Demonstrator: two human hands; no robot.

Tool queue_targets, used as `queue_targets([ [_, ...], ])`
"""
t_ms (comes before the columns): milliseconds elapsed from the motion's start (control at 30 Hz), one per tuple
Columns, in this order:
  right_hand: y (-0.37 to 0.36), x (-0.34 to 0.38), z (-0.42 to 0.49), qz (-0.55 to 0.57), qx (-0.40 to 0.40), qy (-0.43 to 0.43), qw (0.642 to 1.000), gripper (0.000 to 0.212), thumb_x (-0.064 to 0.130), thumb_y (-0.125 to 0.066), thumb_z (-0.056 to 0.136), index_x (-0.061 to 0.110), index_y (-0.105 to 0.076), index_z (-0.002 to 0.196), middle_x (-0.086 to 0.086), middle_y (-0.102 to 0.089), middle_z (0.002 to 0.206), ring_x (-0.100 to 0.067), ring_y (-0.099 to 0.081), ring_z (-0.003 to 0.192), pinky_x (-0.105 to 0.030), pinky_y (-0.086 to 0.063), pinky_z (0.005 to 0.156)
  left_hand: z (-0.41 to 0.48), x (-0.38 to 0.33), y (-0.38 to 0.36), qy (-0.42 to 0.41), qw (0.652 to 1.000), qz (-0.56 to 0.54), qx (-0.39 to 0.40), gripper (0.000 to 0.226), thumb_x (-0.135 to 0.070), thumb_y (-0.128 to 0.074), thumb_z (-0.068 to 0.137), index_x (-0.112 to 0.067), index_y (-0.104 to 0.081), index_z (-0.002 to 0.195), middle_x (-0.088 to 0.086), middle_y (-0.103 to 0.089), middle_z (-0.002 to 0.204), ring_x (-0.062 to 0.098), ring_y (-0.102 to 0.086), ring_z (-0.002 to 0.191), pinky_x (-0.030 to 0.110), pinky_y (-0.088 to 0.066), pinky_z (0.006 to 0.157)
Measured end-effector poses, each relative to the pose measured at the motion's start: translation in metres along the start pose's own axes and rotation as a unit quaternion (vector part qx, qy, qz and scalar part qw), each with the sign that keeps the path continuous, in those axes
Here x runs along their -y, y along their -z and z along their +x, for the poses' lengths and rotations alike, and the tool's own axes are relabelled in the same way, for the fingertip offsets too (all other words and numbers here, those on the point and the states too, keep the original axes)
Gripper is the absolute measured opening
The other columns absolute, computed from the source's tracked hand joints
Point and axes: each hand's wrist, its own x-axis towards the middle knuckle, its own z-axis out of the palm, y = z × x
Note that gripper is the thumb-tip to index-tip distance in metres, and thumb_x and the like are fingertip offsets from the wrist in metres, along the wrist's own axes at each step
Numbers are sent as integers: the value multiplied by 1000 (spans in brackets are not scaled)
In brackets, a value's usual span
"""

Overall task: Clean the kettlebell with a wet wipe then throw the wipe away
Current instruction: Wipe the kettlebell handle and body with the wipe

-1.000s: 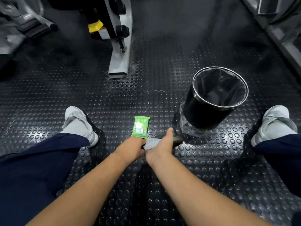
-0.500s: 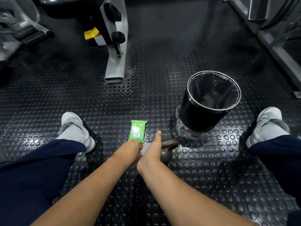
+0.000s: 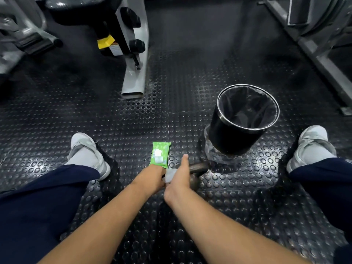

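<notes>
The kettlebell (image 3: 199, 168) is set on the studded floor (image 3: 57, 115) between the person's legs, close to the black bin (image 3: 228, 138). A wet wipe (image 3: 170, 175) is held against its handle by the right hand (image 3: 180, 178), thumb stretched forward and the other fingers wrapped over the far side. The left hand (image 3: 152, 178) is placed at the kettlebell's left end; how its fingers are set cannot be told. A green wipe pack (image 3: 159, 154) is seen just beyond it.

Floor (image 3: 57, 115): black, raised-dot pattern. Wipe pack (image 3: 159, 154): green, white label. Bin (image 3: 234, 134): black, silver rim. Shoes (image 3: 86, 151): grey-white. Trousers (image 3: 38, 197): navy.
</notes>
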Motion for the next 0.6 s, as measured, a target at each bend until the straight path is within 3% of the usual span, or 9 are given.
queue_targets([
  [100, -3, 13, -15, 25, 17, -54, 998, 77, 78, -58, 87, 8, -71, 117, -16, -79, 108, -35, -75, 104, -49, -59, 91, -2, -4, 1, 9, 1000, -10, -4, 11, -13, -61, 87, -17, -59, 77, 2, -61, 74, 26, -58, 73, 28, -36, 57],
  [167, 8, 35, -14, 37, 5, -65, 997, 72, 77, -56, 90, 9, -66, 114, -16, -75, 107, -35, -71, 98, -44, -55, 75, -2, -3, 1, 9, 1000, 0, 5, 4, -17, -71, 88, -18, -69, 91, 4, -70, 86, 23, -62, 80, 25, -42, 68],
  [200, 14, 49, -13, 51, 2, -59, 997, 70, 76, -54, 92, 9, -64, 111, -15, -72, 104, -34, -69, 91, -44, -52, 68, 1, -1, -1, 11, 1000, -5, 6, 11, -21, -75, 88, -20, -72, 98, 2, -73, 90, 20, -64, 82, 26, -44, 71],
  [333, 29, 74, -9, 62, -9, -35, 997, 75, 74, -56, 92, 9, -54, 129, -17, -67, 117, -36, -67, 91, -46, -50, 60, 4, 1, -4, 11, 1000, -19, 11, 15, -24, -77, 88, -25, -75, 102, -2, -74, 86, 17, -69, 83, 28, -53, 75],
  [433, 20, 46, -3, 48, -16, -29, 998, 75, 76, -62, 87, 9, -63, 121, -15, -73, 113, -35, -72, 95, -45, -60, 71, 2, -1, -2, 8, 1000, -6, 4, 12, -22, -77, 88, -20, -74, 99, 1, -73, 89, 20, -68, 84, 26, -48, 72],
  [500, 8, 15, -3, 15, -2, -21, 1000, 79, 81, -62, 82, 10, -71, 117, -14, -78, 111, -35, -75, 104, -48, -61, 90, 0, -2, -1, 7, 1000, 1, -4, 6, -16, -70, 87, -16, -66, 82, 4, -69, 82, 24, -63, 77, 26, -40, 61],
  [533, 4, 3, -5, 3, 15, -12, 1000, 81, 82, -60, 81, 10, -74, 117, -13, -80, 108, -33, -75, 105, -48, -59, 94, -1, -2, -2, 9, 1000, 1, -8, 14, -12, -64, 87, -16, -60, 74, 3, -64, 75, 25, -59, 72, 27, -35, 54],
  [600, 1, -4, -10, -9, 35, -17, 999, 82, 83, -57, 83, 9, -75, 113, -11, -81, 95, -29, -76, 97, -44, -59, 92, -1, -3, -4, 11, 1000, -2, -11, 20, -8, -58, 86, -17, -55, 69, 0, -57, 67, 23, -54, 66, 25, -30, 49],
])
